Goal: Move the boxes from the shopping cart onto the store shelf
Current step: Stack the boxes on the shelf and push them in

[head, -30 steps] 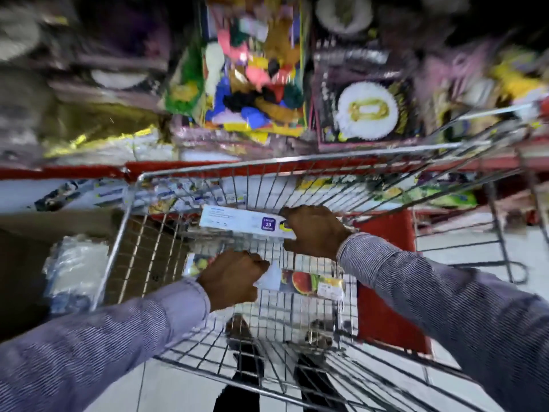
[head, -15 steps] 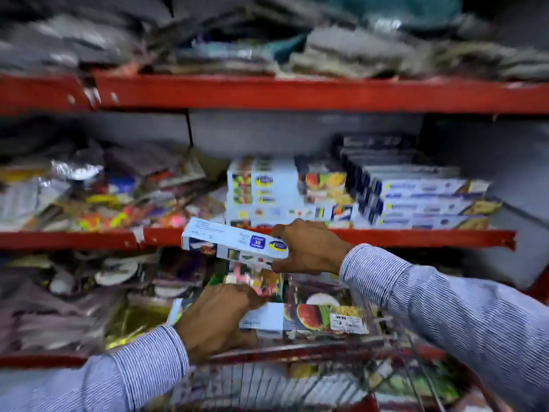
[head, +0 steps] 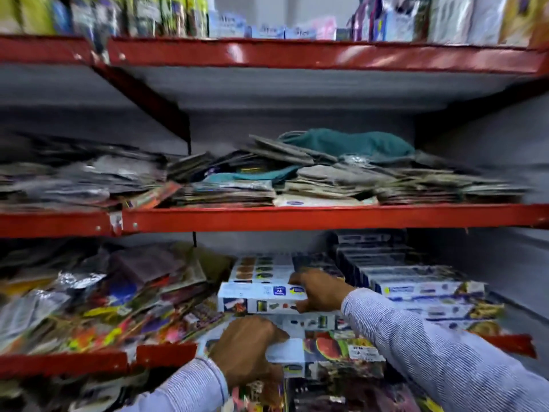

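Whole frame was motion-blurred; print on the upper box unreadable. Right hand covered that box's right end. Left hand hid the left part of the lower box; label text too small to read. Top shelf goods cut off by upper edge. Both sleeves ran out of frame at bottom/right.

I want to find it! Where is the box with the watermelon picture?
The watermelon box is low in the middle of the head view, held in the left hand at the front edge of the shelf, below the right hand's white box.
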`<action>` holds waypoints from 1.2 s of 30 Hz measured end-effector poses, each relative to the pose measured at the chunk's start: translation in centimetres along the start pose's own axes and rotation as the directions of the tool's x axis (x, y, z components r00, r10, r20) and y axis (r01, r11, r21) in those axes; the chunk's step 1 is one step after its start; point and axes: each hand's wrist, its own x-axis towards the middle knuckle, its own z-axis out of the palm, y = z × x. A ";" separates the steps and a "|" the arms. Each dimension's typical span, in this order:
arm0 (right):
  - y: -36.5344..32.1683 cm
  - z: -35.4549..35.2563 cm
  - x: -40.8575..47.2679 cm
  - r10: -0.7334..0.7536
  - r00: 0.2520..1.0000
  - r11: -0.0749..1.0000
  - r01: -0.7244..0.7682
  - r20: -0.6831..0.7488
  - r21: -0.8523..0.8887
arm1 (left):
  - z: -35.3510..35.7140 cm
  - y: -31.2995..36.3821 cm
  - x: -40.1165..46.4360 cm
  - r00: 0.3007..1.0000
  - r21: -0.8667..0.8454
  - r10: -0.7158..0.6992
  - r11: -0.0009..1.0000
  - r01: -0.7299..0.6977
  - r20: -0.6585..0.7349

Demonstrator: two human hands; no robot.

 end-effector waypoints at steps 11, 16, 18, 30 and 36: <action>3.8 4.2 6.3 0.045 0.998 0.998 -0.047 0.041 0.037 | 1.0 -3.0 5.0 0.997 0.013 0.073 0.997 -0.072 -0.031; 4.4 4.7 8.0 0.023 0.999 0.999 -0.024 0.039 0.036 | 1.7 -3.3 5.6 0.997 0.012 0.068 0.998 -0.068 -0.044; 4.6 4.7 8.3 0.006 1.000 1.000 -0.006 0.015 0.026 | 1.8 -3.4 5.8 0.997 0.004 0.067 0.998 -0.067 -0.043; 5.0 3.6 8.2 0.013 0.997 0.999 -0.009 -0.074 0.049 | 1.9 -5.2 7.6 0.996 -0.017 -0.010 1.000 0.009 -0.092; 6.2 1.9 7.5 0.034 0.998 0.981 -0.025 -0.044 0.192 | 1.6 -6.5 10.3 0.989 -0.039 -0.047 0.998 0.042 -0.143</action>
